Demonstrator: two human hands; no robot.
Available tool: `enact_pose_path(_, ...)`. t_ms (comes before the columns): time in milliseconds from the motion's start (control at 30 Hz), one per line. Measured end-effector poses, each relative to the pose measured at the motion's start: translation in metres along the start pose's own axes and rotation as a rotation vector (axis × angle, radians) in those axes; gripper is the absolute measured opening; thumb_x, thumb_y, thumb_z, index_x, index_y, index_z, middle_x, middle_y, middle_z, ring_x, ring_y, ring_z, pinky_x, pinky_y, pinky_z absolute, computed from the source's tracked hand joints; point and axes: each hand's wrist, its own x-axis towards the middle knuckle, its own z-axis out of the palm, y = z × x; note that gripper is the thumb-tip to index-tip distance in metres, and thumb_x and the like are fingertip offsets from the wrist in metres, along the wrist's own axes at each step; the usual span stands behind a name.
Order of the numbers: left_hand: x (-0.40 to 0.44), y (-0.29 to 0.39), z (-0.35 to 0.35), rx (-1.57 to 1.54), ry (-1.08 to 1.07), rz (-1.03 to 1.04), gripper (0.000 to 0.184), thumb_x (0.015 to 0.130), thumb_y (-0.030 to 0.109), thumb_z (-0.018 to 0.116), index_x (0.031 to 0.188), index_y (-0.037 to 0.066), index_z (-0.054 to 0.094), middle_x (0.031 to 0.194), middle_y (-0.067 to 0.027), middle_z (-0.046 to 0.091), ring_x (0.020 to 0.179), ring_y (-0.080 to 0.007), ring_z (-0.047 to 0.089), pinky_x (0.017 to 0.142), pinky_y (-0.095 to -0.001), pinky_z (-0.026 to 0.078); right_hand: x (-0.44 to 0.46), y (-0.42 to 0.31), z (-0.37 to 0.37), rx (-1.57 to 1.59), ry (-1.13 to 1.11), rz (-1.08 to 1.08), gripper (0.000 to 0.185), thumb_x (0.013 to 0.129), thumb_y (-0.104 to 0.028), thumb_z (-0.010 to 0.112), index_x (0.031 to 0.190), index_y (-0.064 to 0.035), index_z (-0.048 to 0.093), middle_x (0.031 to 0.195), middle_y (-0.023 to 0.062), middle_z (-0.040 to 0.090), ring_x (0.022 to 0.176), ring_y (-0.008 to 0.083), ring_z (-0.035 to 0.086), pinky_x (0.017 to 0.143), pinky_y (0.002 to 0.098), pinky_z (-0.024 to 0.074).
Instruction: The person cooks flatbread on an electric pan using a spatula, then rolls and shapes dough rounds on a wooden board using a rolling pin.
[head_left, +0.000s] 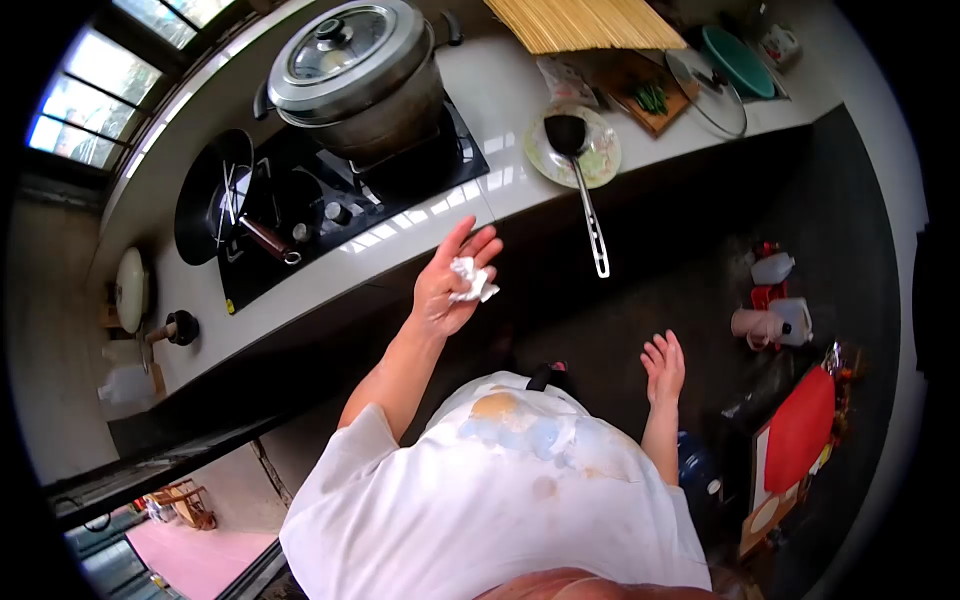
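A crumpled white tissue (473,281) lies in the palm of my left hand (448,285), held under partly curled fingers in front of the counter edge. My right hand (666,370) hangs lower over the dark floor, its fingers a little apart and nothing in it. Beyond my left hand, a black ladle with a steel handle (590,220) rests on a patterned plate (602,160), the handle sticking out past the counter edge. Neither hand touches the plate or the ladle.
A large lidded pot (385,112) and a black wok (205,200) stand on the stove (370,205). To the right are a cutting board (655,118) with chopped greens, a glass lid (725,115) and a green basin (738,62). Plastic jugs (793,320) sit at the right.
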Motion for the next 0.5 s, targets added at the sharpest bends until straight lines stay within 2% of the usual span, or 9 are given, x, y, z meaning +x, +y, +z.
enact_pose_path(33,0.004,-0.003,0.011,0.015,-0.019,0.005,0.081,0.053,-0.012,0.043,0.131,0.008,0.035,0.125,-0.0177,0.042,0.111,-0.0303,0.048,0.081,-0.0355,0.047,-0.015,0.014,-0.021,0.069,0.096,0.033,0.046,0.090,-0.028,0.047,0.128,-0.0048,0.036,0.109,0.0118,0.053,0.089,0.0205,0.057,0.071,0.0308,0.0494)
enact_pose_path(100,0.009,-0.014,0.027,0.055,-0.024,-0.044,0.079,0.054,-0.012,0.042,0.130,0.008,0.037,0.124,-0.0194,0.044,0.103,-0.0321,0.053,0.072,-0.0337,0.050,-0.043,0.034,-0.050,0.171,0.250,0.036,0.045,0.090,-0.027,0.047,0.128,-0.0050,0.037,0.107,0.0109,0.054,0.088,0.0201,0.057,0.070,0.0308,0.0498)
enact_pose_path(167,0.019,-0.027,0.028,0.139,-0.166,-0.168,0.074,0.059,-0.015,0.038,0.130,0.005,0.035,0.119,-0.0183,0.049,0.086,-0.0296,0.060,0.058,-0.0301,0.051,-0.080,0.048,-0.063,0.263,0.359,0.053,0.042,0.090,-0.024,0.048,0.126,-0.0052,0.038,0.102,0.0097,0.055,0.084,0.0198,0.058,0.067,0.0306,0.0505)
enact_pose_path(200,0.021,-0.043,0.033,0.165,-0.188,-0.192,0.069,0.061,-0.014,0.039,0.128,0.004,0.038,0.111,-0.0188,0.054,0.071,-0.0249,0.060,0.045,-0.0265,0.045,-0.097,0.050,-0.066,0.287,0.428,0.063,0.040,0.089,-0.022,0.048,0.124,-0.0047,0.040,0.100,0.0099,0.056,0.083,0.0198,0.059,0.066,0.0307,0.0509)
enact_pose_path(267,0.021,-0.073,0.033,0.235,-0.274,-0.282,0.069,0.058,-0.011,0.037,0.126,0.003,0.040,0.103,-0.0164,0.058,0.050,-0.0147,0.045,0.036,-0.0204,0.034,-0.131,0.061,-0.076,0.333,0.464,0.000,0.039,0.089,-0.021,0.048,0.123,-0.0042,0.041,0.099,0.0104,0.057,0.080,0.0196,0.060,0.065,0.0307,0.0513)
enact_pose_path(333,0.010,-0.102,0.047,0.347,-0.157,-0.404,0.068,0.059,-0.010,0.036,0.126,0.001,0.039,0.091,-0.0130,0.053,0.047,-0.0126,0.043,0.031,-0.0178,0.030,-0.163,0.077,-0.089,0.338,0.523,-0.013,0.034,0.089,-0.020,0.047,0.120,-0.0042,0.044,0.097,0.0102,0.058,0.079,0.0180,0.060,0.064,0.0292,0.0510)
enact_pose_path(400,0.003,-0.137,0.038,0.211,-0.317,-0.567,0.046,0.079,0.001,0.042,0.124,0.002,0.040,0.085,-0.0133,0.055,0.042,-0.0107,0.042,0.029,-0.0175,0.028,-0.199,0.092,-0.105,0.358,0.614,0.001,0.035,0.090,-0.022,0.047,0.120,-0.0049,0.045,0.097,0.0098,0.058,0.079,0.0171,0.060,0.065,0.0287,0.0505)
enact_pose_path(433,-0.009,-0.156,0.051,0.262,-0.353,-0.611,0.040,0.085,0.010,0.043,0.124,0.003,0.040,0.074,-0.0084,0.053,0.039,-0.0093,0.037,0.030,-0.0175,0.029,-0.217,0.101,-0.115,0.374,0.657,0.019,0.036,0.090,-0.024,0.047,0.120,-0.0046,0.044,0.098,0.0094,0.058,0.080,0.0168,0.060,0.066,0.0284,0.0502)
enact_pose_path(500,-0.026,-0.195,0.049,0.198,-0.442,-0.764,0.037,0.091,0.021,0.043,0.123,0.003,0.042,0.059,0.0000,0.041,0.038,-0.0070,0.030,0.029,-0.0173,0.028,-0.259,0.127,-0.133,0.438,0.719,-0.022,0.037,0.090,-0.024,0.048,0.121,-0.0046,0.044,0.099,0.0084,0.057,0.081,0.0161,0.059,0.067,0.0279,0.0500)
